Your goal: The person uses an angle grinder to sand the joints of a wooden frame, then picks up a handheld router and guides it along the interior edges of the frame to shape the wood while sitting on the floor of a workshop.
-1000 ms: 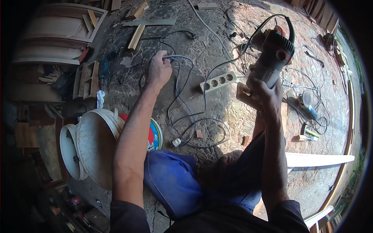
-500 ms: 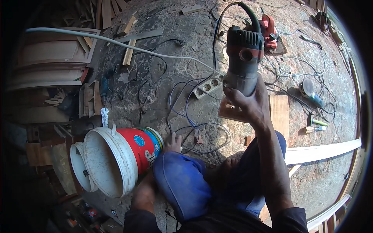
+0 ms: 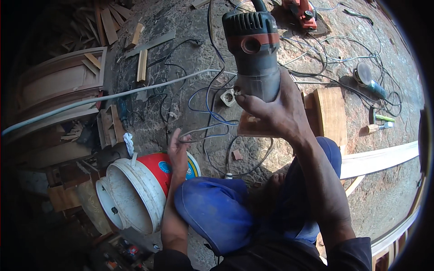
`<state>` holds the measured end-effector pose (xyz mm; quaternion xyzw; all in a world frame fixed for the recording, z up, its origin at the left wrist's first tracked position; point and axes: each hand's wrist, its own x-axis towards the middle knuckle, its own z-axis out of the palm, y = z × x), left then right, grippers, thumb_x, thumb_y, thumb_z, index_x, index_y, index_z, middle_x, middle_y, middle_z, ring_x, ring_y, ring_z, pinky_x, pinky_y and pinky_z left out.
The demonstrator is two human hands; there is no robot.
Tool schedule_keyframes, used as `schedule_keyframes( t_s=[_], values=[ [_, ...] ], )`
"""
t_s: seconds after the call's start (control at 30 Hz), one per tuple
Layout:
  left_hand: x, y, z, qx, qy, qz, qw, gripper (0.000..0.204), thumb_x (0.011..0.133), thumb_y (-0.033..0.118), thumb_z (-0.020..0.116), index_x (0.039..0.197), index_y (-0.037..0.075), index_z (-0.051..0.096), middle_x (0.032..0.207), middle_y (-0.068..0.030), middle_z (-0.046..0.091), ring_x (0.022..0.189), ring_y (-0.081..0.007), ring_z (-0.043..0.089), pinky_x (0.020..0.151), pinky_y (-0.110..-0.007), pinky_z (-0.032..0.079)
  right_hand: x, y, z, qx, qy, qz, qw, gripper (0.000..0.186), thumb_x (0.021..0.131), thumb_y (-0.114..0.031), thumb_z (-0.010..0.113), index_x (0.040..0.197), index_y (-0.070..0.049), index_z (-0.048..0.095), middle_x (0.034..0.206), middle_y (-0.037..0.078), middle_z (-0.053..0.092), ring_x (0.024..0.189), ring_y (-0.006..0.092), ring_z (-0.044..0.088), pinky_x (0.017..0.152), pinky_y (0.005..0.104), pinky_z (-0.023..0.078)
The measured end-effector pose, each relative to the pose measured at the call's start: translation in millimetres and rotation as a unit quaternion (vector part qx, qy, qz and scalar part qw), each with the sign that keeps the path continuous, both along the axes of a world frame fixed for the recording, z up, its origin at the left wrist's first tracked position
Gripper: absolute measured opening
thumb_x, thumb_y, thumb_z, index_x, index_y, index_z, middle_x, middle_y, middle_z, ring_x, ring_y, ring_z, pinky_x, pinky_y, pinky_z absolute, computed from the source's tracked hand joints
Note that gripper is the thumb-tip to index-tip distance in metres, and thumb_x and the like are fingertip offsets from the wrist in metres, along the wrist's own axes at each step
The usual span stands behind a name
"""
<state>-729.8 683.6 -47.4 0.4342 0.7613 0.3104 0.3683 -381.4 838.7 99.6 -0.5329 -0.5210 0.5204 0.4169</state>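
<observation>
My right hand (image 3: 276, 112) grips a grey and orange electric router (image 3: 253, 49) and holds it upright, raised over the ground in front of me. A wooden base block (image 3: 253, 126) shows under the hand. My left hand (image 3: 179, 151) is low beside my blue-trousered knee (image 3: 212, 212), fingers curled around a thin grey cable (image 3: 199, 133) that runs up toward the router. The hand is next to a red and white plastic bucket (image 3: 144, 189) lying on its side.
Tangled cables and a white socket (image 3: 228, 97) lie on the rough stone ground. A wooden board (image 3: 332, 115), an orange power tool (image 3: 300, 9), a sander (image 3: 368, 81), a long white plank (image 3: 379, 158), curved wooden frames (image 3: 58, 86) and offcuts surround me.
My right hand has lifted the router closer to me. My left hand has drawn back from the far cables to beside my knee, pulling a cable with it.
</observation>
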Motion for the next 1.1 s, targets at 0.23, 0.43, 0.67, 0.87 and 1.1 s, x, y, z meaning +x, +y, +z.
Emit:
schedule_keyframes(
  t_s=[0.23, 0.43, 0.67, 0.87, 1.1],
  values=[
    [47, -60, -15, -0.325, 0.099, -0.119, 0.933, 0.042, 0.090, 0.032, 0.079, 0.116, 0.006, 0.061, 0.110, -0.0166, 0.069, 0.094, -0.0188, 0.069, 0.076, -0.035, 0.055, 8, 5, -1, 0.002, -0.024, -0.018, 1.000, 0.071, 0.069, -0.041, 0.083, 0.115, 0.004, 0.055, 0.099, 0.023, 0.070, 0.092, 0.0348, 0.070, 0.082, 0.0455, 0.054],
    [71, -117, -41, -0.286, 0.255, -0.217, 0.898, 0.041, 0.090, 0.033, 0.079, 0.115, 0.005, 0.062, 0.108, -0.0158, 0.069, 0.092, -0.0196, 0.069, 0.077, -0.037, 0.056, 16, 16, 0, -0.008, -0.044, -0.052, 0.998, 0.071, 0.069, -0.043, 0.083, 0.115, 0.003, 0.055, 0.099, 0.023, 0.069, 0.092, 0.0356, 0.070, 0.083, 0.0462, 0.054],
    [92, -109, -81, -0.145, 0.267, -0.103, 0.947, 0.040, 0.090, 0.034, 0.078, 0.113, 0.005, 0.063, 0.107, -0.0149, 0.069, 0.090, -0.0206, 0.069, 0.077, -0.038, 0.056, 24, 20, -6, -0.022, -0.010, -0.083, 0.996, 0.075, 0.069, -0.044, 0.082, 0.119, 0.004, 0.055, 0.102, 0.022, 0.069, 0.095, 0.0338, 0.070, 0.086, 0.0445, 0.053],
    [80, -76, -79, -0.222, 0.285, -0.191, 0.913, 0.033, 0.094, 0.032, 0.070, 0.110, 0.004, 0.064, 0.117, -0.0149, 0.068, 0.097, -0.0244, 0.069, 0.081, -0.043, 0.056, 25, 19, 2, -0.017, -0.017, -0.089, 0.996, 0.074, 0.069, -0.044, 0.082, 0.120, 0.003, 0.054, 0.103, 0.021, 0.070, 0.093, 0.0355, 0.071, 0.085, 0.0453, 0.054],
    [-14, -67, 18, -0.117, 0.065, -0.121, 0.984, 0.035, 0.095, 0.030, 0.067, 0.117, 0.003, 0.065, 0.132, -0.0148, 0.064, 0.102, -0.0289, 0.069, 0.086, -0.047, 0.056, 46, 23, 15, 0.119, -0.262, -0.116, 0.951, 0.068, 0.073, -0.029, 0.085, 0.126, -0.005, 0.051, 0.101, 0.021, 0.069, 0.090, 0.0417, 0.071, 0.079, 0.0504, 0.055]
  ],
)
